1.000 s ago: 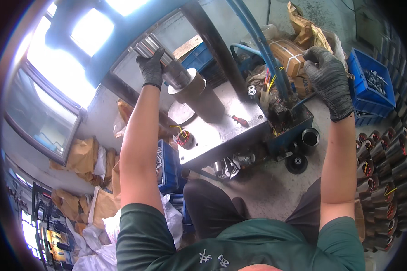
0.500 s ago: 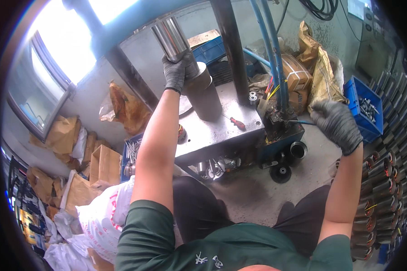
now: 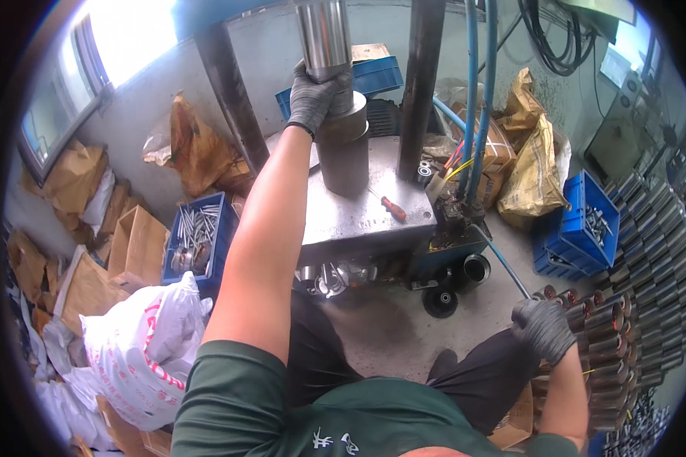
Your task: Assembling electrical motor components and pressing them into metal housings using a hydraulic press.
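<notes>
Left of the steel press table [image 3: 358, 217]: a white printed sack [image 3: 141, 346], then a blue bin of metal pins [image 3: 198, 236], both now closer to the picture's middle than half a second ago.

Above the press table: left hand [image 3: 312, 95] in a dark glove, wrapped shut around the shiny vertical ram [image 3: 324, 34] just over the grey steel cylinder [image 3: 344, 148]; same grip as before, arm now stretched straighter up. Standing upright on the press table, directly under the ram, that cylinder. On the table's right part, a red-handled screwdriver [image 3: 392, 207], unmoved.

Right of the press table and lower: right hand [image 3: 545, 329], gloved, dropped since the earlier frame from beside the hose block down to the rows of brown-ended metal tubes [image 3: 617, 320]. Fingers curled loosely over the nearest tube ends; cannot tell whether anything is actually gripped. Further right, beyond the table, a blue crate of small parts [image 3: 583, 225].
</notes>
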`<action>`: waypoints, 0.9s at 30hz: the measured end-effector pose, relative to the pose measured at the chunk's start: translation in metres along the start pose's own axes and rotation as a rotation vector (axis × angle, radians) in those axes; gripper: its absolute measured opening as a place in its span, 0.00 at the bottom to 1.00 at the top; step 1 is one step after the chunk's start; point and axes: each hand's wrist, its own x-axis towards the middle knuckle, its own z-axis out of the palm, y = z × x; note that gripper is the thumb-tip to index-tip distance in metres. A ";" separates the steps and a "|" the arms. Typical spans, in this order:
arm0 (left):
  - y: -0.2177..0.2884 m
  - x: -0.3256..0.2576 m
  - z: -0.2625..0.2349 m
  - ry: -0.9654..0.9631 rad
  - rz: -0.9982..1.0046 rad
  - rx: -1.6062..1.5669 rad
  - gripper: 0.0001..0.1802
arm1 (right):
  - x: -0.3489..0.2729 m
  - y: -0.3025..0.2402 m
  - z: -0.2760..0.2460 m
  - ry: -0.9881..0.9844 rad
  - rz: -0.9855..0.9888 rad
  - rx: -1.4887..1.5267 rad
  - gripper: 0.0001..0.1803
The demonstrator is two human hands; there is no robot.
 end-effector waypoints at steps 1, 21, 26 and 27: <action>-0.003 0.003 -0.002 0.007 0.028 0.074 0.56 | 0.000 -0.005 0.001 0.048 0.073 0.033 0.08; 0.010 -0.002 0.001 0.015 -0.075 0.110 0.59 | 0.003 -0.006 0.006 0.304 0.076 0.167 0.09; 0.015 -0.003 0.000 0.008 -0.134 0.100 0.56 | 0.003 -0.003 0.004 0.275 0.073 0.225 0.04; 0.017 -0.003 0.001 0.009 -0.132 0.098 0.55 | 0.004 -0.002 0.002 0.271 0.074 0.220 0.04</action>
